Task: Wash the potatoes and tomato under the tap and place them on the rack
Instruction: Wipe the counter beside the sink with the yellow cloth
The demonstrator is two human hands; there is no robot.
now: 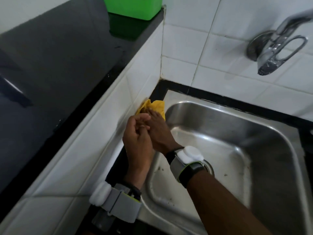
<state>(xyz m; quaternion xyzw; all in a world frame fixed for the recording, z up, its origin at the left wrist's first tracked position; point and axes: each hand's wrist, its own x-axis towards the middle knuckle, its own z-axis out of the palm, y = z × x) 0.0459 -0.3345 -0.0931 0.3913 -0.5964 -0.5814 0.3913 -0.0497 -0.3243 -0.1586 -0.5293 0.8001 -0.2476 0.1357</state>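
Note:
No potato or tomato is in view. My left hand (137, 139) and my right hand (160, 133) are pressed together over the left rim of the steel sink (264, 143). My right hand's fingers stretch forward onto a crumpled yellow cloth (156, 106) that lies in the corner between the sink rim and the tiled wall. My left hand's fingers curve loosely over the right hand's fingers, holding nothing that I can see. The tap (271, 53) sticks out of the wall at the upper right, and no water runs from it.
The sink basin is wet, with a drain (209, 167) partly hidden by my right wrist. A dark raised counter (55, 61) runs along the left above a white tiled step. A green plastic box (133, 6) stands at the counter's far end.

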